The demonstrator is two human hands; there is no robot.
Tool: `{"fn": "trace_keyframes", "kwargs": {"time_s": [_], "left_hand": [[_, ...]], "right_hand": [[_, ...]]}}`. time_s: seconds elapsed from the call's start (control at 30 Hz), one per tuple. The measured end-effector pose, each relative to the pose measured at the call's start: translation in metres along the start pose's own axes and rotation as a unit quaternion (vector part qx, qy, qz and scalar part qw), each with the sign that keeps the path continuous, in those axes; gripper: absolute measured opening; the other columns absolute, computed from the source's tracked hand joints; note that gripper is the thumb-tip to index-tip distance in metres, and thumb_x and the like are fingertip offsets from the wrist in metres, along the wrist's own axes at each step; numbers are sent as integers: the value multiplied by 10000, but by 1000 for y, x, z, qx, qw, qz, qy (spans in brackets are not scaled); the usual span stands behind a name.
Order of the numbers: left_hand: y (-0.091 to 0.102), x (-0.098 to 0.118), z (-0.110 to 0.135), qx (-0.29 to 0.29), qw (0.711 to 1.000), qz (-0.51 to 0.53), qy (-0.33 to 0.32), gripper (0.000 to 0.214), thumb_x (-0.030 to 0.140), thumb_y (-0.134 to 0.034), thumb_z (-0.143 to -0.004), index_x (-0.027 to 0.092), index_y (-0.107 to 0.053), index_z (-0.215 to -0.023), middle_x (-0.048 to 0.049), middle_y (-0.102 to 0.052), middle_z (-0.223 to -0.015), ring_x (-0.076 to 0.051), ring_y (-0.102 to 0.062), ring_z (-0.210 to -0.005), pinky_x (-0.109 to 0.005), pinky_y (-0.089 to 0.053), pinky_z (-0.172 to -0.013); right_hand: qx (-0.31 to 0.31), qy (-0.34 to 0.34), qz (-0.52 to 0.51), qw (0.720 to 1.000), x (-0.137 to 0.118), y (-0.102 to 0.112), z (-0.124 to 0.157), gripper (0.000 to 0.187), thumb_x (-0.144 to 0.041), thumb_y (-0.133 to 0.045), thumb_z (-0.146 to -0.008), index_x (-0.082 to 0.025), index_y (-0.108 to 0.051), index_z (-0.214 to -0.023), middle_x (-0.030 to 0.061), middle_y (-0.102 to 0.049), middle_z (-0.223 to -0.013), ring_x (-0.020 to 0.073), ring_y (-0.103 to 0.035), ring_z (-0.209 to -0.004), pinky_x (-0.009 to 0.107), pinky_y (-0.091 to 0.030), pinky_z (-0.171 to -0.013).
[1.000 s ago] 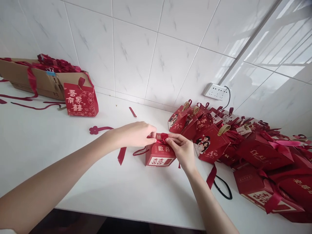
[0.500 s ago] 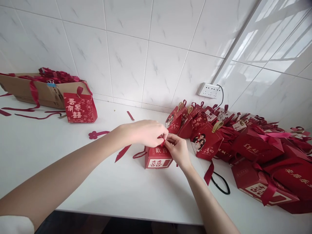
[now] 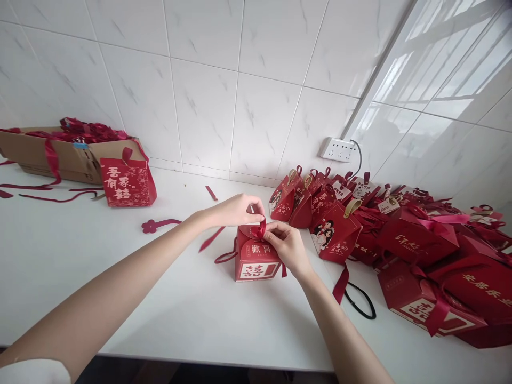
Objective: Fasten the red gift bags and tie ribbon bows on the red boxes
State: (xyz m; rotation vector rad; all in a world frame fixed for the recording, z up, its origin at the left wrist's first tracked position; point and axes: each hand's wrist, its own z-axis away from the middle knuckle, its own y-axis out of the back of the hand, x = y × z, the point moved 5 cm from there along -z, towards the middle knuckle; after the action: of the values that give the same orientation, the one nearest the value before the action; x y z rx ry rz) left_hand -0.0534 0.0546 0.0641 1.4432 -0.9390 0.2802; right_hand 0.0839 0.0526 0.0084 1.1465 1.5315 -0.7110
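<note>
A small red gift box [image 3: 255, 260] with white characters stands on the white table [image 3: 200, 309] in the middle. A dark red ribbon [image 3: 259, 231] crosses its top and trails off to the left. My left hand [image 3: 234, 209] pinches the ribbon above the box top. My right hand [image 3: 285, 246] pinches the same ribbon from the right side, fingers pressed together against the box's upper edge. Both hands are closed on the ribbon.
Several red gift boxes and bags [image 3: 400, 240] lie piled at the right. A cardboard box [image 3: 60, 154] of red ribbons sits at the far left with a red bag [image 3: 127, 181] in front. A black hair band [image 3: 362, 301], a ribbon flower [image 3: 154, 225] and a wall socket [image 3: 338, 150] are nearby.
Both hands have lifted slightly and drawn the ribbon up into a loop over the box top. The view has shifted a little, leaving the box lower in view.
</note>
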Motion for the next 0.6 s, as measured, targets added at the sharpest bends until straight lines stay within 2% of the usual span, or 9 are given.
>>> {"fn": "trace_keyframes", "kwargs": {"time_s": [0.13, 0.27, 0.33, 0.47, 0.6], "left_hand": [[-6, -8, -1, 58, 996, 66, -18, 140, 322, -566, -768, 183, -563, -786, -18, -646, -854, -164, -602, -868, -312, -455, -799], [-12, -9, 1, 114, 989, 88, -27, 136, 308, -572, -773, 185, -515, -766, -13, -632, -847, -160, -596, -860, -328, -461, -825], [-16, -10, 4, 117, 988, 93, -24, 121, 296, -559, -780, 189, -505, -767, -7, -630, -830, -158, -597, -836, -319, -472, -795], [-29, -15, 13, 81, 991, 104, 0, 76, 236, -516, -776, 199, -556, -827, -8, -641, -874, -162, -607, -819, -286, -487, -709], [-31, -17, 26, 125, 990, 68, 10, 178, 225, -489, -776, 204, -622, -893, -31, -624, -977, -178, -597, -898, -309, -475, -805]], "right_hand": [[-7, -2, 14, 1000, 0, -1, 1, 211, -392, -677, -703, -181, -682, -705, 24, -677, -720, 152, -594, -652, 252, -466, -611], [14, 9, 17, 1000, 0, 0, 2, 231, -413, -676, -703, -183, -688, -711, 35, -685, -740, 169, -607, -681, 274, -483, -642], [27, 5, 0, 1000, 1, 1, 2, 243, -424, -684, -693, -181, -684, -718, 37, -688, -736, 175, -613, -688, 282, -490, -649], [49, -6, -21, 999, 2, 1, 4, 245, -426, -692, -689, -184, -673, -725, 34, -687, -733, 176, -616, -692, 280, -488, -648], [68, -3, -8, 998, 2, 2, 5, 206, -391, -670, -716, -185, -660, -731, 25, -680, -755, 155, -596, -681, 261, -465, -637]]}}
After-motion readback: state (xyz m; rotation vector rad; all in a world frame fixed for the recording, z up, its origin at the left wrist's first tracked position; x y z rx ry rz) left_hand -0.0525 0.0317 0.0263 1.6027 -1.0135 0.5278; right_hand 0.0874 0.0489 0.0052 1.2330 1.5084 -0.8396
